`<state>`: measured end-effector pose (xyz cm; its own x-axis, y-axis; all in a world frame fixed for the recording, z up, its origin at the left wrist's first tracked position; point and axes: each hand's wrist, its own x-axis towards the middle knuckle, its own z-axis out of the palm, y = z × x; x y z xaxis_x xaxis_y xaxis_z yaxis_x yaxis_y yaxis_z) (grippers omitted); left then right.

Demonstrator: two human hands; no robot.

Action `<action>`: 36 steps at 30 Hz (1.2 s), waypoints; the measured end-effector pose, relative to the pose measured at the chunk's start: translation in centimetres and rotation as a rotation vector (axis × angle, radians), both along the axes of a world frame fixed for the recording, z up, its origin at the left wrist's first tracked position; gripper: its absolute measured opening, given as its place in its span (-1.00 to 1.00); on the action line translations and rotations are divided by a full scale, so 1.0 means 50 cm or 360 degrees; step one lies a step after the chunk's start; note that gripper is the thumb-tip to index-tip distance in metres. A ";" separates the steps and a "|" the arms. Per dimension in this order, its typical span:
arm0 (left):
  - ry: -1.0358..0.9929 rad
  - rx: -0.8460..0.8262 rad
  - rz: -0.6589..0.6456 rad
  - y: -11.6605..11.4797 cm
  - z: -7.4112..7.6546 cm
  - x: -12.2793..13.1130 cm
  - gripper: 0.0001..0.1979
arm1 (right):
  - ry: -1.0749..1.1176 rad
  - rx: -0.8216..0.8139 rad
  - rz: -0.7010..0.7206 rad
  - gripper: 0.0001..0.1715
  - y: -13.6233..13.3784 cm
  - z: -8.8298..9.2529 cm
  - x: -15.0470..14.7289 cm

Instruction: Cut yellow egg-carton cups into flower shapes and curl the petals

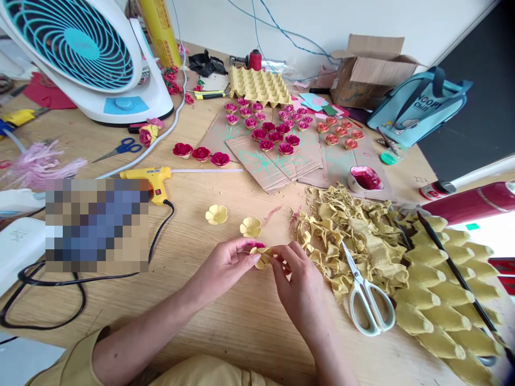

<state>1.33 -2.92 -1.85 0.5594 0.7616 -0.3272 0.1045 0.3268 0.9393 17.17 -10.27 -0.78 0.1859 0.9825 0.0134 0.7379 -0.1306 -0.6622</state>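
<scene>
Now: both hands on one yellow flower

Left hand [231, 265] and right hand [300, 289] meet low over the wooden table [225, 321], with the fingertips of each pinching the yellow flower [261, 258] between them. Two loose blooms [216, 214] lie just beyond. Scissors [358, 279] lie against the scrap pile [333, 236] at right. Yellow glue gun [151, 179] sits well off to the left.
</scene>
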 end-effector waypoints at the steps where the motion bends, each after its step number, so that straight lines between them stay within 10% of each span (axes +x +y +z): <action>1: 0.0005 0.0000 0.0006 -0.001 0.001 0.000 -0.69 | 0.0005 0.0005 -0.0001 -0.81 0.000 0.000 0.000; 36: -0.0130 -0.0044 0.0101 -0.001 0.005 0.001 -0.73 | 0.0015 0.0114 -0.0028 -0.81 0.002 -0.002 -0.002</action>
<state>1.36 -2.98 -1.61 0.5362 0.7876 -0.3037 0.0061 0.3561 0.9344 17.06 -10.19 -0.87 0.2039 0.9756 0.0820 0.7295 -0.0955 -0.6772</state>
